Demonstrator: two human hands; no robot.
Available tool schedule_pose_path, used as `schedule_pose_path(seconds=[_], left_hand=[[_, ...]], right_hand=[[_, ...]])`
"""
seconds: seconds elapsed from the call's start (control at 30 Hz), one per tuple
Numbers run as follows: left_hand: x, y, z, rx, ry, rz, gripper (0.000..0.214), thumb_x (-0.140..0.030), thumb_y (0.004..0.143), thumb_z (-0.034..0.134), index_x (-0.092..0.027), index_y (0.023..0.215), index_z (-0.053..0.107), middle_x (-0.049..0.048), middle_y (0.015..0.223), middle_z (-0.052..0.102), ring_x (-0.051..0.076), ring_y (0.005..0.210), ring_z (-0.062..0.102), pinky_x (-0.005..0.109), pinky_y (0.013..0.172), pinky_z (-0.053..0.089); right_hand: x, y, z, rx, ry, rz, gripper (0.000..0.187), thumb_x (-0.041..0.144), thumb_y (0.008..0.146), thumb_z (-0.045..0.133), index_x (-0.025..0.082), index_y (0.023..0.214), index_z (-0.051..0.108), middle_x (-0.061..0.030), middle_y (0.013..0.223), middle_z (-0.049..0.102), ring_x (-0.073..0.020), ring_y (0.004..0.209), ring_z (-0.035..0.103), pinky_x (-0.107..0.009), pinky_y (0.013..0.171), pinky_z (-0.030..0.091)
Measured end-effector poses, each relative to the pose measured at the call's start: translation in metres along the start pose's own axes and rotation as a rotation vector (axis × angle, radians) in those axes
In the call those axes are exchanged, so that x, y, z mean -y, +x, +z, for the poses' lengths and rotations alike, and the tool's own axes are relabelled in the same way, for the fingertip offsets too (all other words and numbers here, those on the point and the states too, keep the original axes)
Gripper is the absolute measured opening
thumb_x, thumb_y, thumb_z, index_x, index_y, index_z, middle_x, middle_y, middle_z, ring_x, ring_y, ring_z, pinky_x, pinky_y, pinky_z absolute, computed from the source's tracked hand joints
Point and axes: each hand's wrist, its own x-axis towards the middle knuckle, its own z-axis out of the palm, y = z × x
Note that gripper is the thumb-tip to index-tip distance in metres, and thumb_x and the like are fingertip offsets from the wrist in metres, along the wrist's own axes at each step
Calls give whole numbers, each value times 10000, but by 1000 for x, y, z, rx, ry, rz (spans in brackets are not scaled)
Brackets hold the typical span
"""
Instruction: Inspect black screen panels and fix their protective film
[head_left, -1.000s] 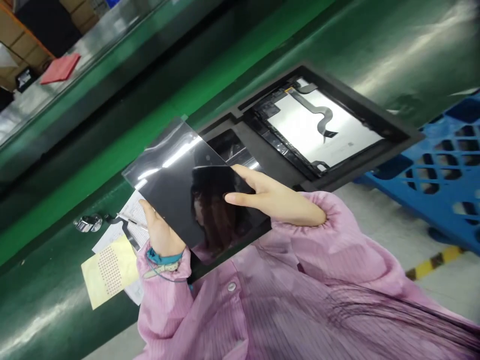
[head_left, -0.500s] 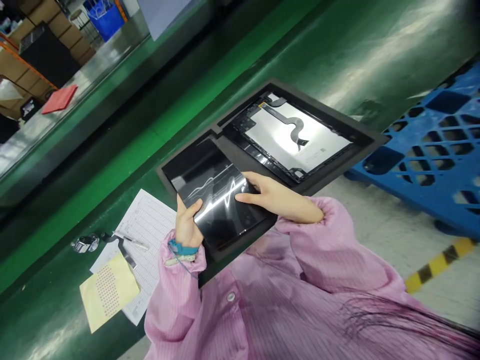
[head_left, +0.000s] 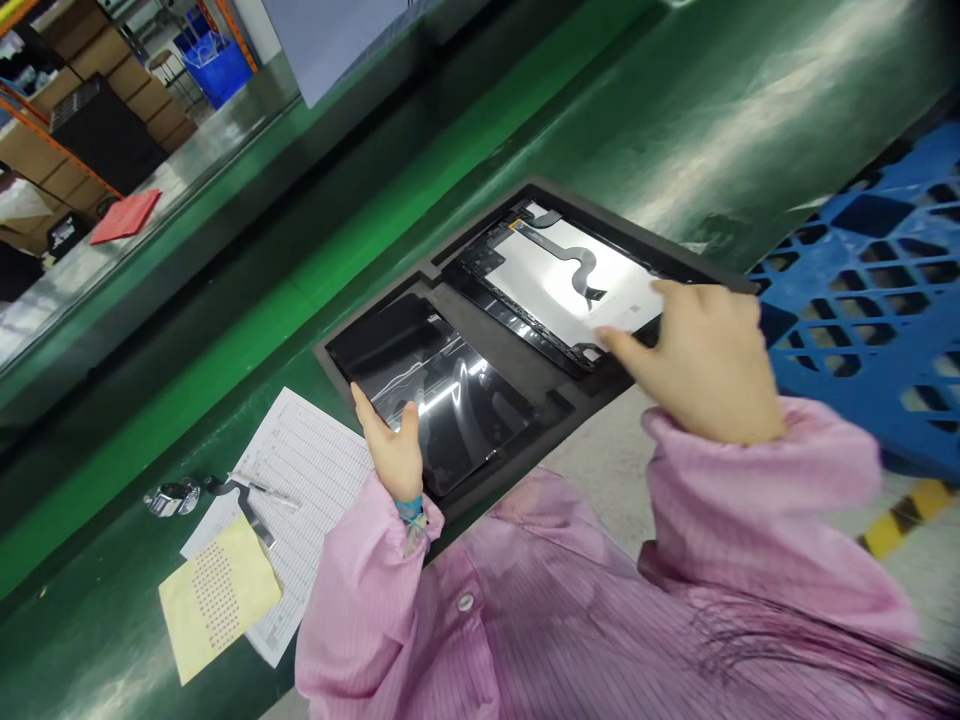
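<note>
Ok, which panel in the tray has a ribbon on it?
The silver-backed panel nearest the right hand; the other panel, by the left hand, is glossy black.

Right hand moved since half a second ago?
Yes: against the black tray, the right hand has gone rightward, from the dark glossy panel over to the silver-backed panel.

green bench [head_left: 105, 600] | dark tray [head_left: 508, 355] | printed sheet [head_left: 319, 455] | yellow dotted sheet [head_left: 219, 598] | shiny object [head_left: 172, 498]

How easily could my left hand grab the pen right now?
Probably yes: the pen lies on the paper, to the side of your left hand, and nothing seems to block the way. Your hand is at the edge of the screen, so it would have to leave that.
</note>
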Motion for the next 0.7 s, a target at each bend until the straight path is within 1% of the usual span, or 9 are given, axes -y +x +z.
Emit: schedule_pose_path(seconds=[0.03, 0.1, 0.17, 0.23, 0.33, 0.43, 0.53, 0.6, 0.7], left_hand=[[0, -1, 1, 5, 58, 28, 901, -259, 817, 633, -160, 1575, 156, 93, 1692, 129, 184, 1584, 86, 349, 1314, 74], [-2, -1, 3, 29, 161, 57, 943, -229, 798, 617, -64, 1575, 108, 141, 1689, 99, 191, 1585, 78, 350, 1315, 46], [-4, -1, 5, 45, 228, 75, 924, -204, 796, 587, -21, 1567, 111, 166, 1681, 118, 198, 1580, 110, 353, 1317, 67], [-5, -1, 4, 44, 261, 100, 899, -181, 802, 561, -34, 1570, 118, 160, 1682, 125, 196, 1580, 118, 358, 1319, 79], [-6, -3, 2, 35, 274, 139, 882, -179, 813, 571, -111, 1579, 140, 134, 1686, 128, 201, 1582, 113, 387, 1322, 85], [-8, -10, 1, 75, 294, 259, 758, -206, 872, 548, -193, 1564, 237, 107, 1687, 151, 208, 1586, 81, 436, 1318, 103], [-9, -20, 5, 261, 340, 430, 574, -219, 932, 479, -212, 1500, 400, 101, 1666, 234, 217, 1583, 98, 469, 1310, 148], [-8, -25, 9, 387, 352, 485, 512, -219, 940, 471, -227, 1452, 479, 92, 1648, 285, 230, 1578, 125, 489, 1304, 178], [-4, -27, 13, 437, 342, 487, 468, -218, 935, 481, -244, 1399, 541, 83, 1631, 328, 245, 1573, 149, 514, 1299, 196]], right_hand=[[-16, 11, 0, -13, -21, 38, 611, 461, 889, 605, 18, 1296, 499, -322, 1248, 471, -447, 1275, 386, -644, 1028, 351], [-41, 28, 2, 11, -25, 75, 589, 578, 847, 645, 60, 1100, 523, -284, 1090, 510, -464, 1220, 400, -677, 960, 362], [-56, 41, 6, 30, -25, 96, 655, 737, 758, 661, 131, 885, 446, -202, 937, 493, -474, 1186, 388, -713, 919, 349], [-61, 48, 9, 35, -24, 117, 767, 847, 662, 658, 163, 790, 335, -152, 876, 440, -483, 1183, 357, -743, 911, 317], [-61, 55, 12, 76, -21, 145, 828, 886, 572, 689, 170, 767, 322, -153, 904, 423, -477, 1190, 340, -727, 933, 316], [-57, 62, 12, 138, -40, 180, 818, 870, 511, 744, 151, 746, 430, -219, 1017, 458, -475, 1212, 333, -686, 953, 326], [-49, 70, 11, 168, -88, 240, 859, 875, 437, 769, 111, 743, 522, -312, 1170, 462, -496, 1236, 318, -658, 953, 301], [-43, 75, 9, 200, -120, 289, 900, 870, 384, 784, 89, 772, 561, -350, 1205, 465, -514, 1242, 320, -638, 932, 297], [-38, 82, 4, 278, -155, 352, 900, 807, 356, 835, 80, 845, 627, -337, 1150, 521, -508, 1248, 348, -597, 894, 322]])
